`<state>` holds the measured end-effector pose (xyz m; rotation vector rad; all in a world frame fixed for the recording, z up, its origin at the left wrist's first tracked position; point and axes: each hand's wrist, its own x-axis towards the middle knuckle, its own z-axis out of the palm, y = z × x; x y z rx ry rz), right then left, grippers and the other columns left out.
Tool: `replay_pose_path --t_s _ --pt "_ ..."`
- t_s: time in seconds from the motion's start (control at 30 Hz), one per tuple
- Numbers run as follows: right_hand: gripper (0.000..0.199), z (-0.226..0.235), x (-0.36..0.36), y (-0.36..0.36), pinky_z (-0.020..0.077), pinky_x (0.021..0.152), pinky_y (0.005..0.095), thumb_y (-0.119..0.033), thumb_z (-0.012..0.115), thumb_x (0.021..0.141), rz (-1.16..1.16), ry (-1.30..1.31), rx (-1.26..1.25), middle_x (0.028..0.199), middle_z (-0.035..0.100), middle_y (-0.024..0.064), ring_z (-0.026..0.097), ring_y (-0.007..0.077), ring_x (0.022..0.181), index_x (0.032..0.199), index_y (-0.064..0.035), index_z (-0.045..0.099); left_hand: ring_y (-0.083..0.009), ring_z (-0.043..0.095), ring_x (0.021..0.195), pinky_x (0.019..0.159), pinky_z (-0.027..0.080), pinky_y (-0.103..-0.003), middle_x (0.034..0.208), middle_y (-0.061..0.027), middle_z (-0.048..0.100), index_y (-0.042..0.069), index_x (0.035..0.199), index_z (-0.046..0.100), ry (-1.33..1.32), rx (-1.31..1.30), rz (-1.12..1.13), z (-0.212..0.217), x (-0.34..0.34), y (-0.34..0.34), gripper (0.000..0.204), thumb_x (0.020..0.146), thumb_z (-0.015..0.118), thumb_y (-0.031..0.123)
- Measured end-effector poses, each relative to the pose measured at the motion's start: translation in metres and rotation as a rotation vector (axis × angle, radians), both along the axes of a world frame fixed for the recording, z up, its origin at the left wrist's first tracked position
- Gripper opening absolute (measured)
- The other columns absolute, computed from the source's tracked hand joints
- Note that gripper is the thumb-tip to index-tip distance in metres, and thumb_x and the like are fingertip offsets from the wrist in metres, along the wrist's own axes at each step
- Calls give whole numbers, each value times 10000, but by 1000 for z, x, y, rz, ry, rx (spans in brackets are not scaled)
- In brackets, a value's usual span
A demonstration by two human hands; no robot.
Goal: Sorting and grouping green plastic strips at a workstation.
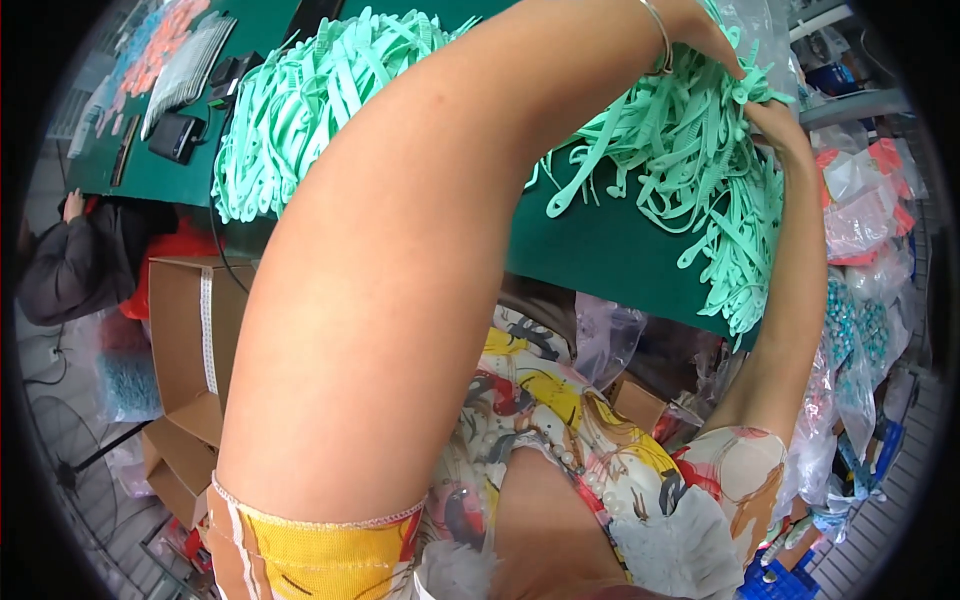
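Observation:
A big heap of mint-green rubber straps point(690, 150), flat, ribbed and with holed ends, lies at the table's right end. Some straps hang over the near edge. My left arm reaches across the view, and my left hand point(705, 35) closes on the top of this heap, partly cut off by the upper edge. From the right, my right hand point(778, 125) grips the same heap at its side, its fingertips partly hidden among the straps. A second mint-green strap pile point(300, 110) lies left of my left arm, which hides part of it.
The green table point(610, 260) also carries a black box-like object point(177, 137), a grey pouch point(190, 75) and orange pieces point(160, 50). Open cardboard boxes point(185, 340) stand at lower left. A person in dark clothing point(85, 260) is at far left. Bagged parts point(865, 200) crowd the right.

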<state>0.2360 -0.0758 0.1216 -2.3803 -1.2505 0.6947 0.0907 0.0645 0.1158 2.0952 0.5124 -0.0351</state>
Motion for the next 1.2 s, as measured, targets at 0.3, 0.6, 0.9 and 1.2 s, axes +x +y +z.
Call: replay_pose_path --t_s 0.3,0.6,0.9,1.2 --pt "630 39 9 -22 450 827 393 -328 721 668 226 -510 80 1151 560 166 549 271 1030 1172 -16 509 -256 573 1002 857 448 -374 1165 -200 551 44 1130 591 1011 340 369 100 21 -45 479 787 560 377" --pt "267 -13 -175 -23 442 808 374 -126 662 705 1038 -389 591 942 604 118 552 294 945 952 -44 604 -312 604 861 746 476 -386 930 -190 627 54 1024 629 96 698 -30 53 -79 13 305 754 543 168" --pt "507 -72 -192 8 286 947 532 -177 605 663 1089 -457 351 1086 542 106 457 270 1106 1149 -67 507 -275 626 772 707 493 -356 858 -61 661 120 1038 629 -195 923 -56 -26 -223 -24 252 798 560 81" --pt "310 -73 -179 -3 239 988 530 -164 599 647 1041 -403 307 939 554 70 502 248 999 944 -76 581 -205 453 1157 1028 258 -499 1133 31 586 247 1095 612 42 1058 -79 -65 -243 -36 375 784 539 51"
